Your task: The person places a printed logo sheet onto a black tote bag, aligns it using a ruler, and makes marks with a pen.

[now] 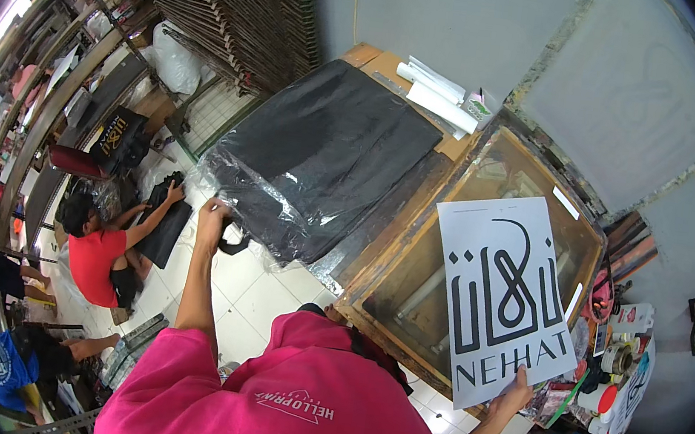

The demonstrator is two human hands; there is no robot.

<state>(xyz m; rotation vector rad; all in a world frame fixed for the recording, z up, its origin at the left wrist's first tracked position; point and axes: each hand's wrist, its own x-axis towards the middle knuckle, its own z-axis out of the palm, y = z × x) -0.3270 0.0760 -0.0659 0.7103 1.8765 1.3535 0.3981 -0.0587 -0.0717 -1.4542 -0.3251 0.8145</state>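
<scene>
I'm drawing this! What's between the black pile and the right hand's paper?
In the head view, a brownish strip and part of a wooden-framed panel lie between the pile and that paper.

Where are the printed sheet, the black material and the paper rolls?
Printed sheet (504,303): head view, its printed face.
Black material (333,154): head view, middle of its top.
Paper rolls (444,109): head view, the nearest roll's side.

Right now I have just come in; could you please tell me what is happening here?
A person in a pink shirt holds a white sheet with a large black design in the right hand, over a wooden frame. The left hand is at the near corner of black material with clear plastic; its grip is unclear. To the left, a co-worker in red handles a black piece.
</scene>
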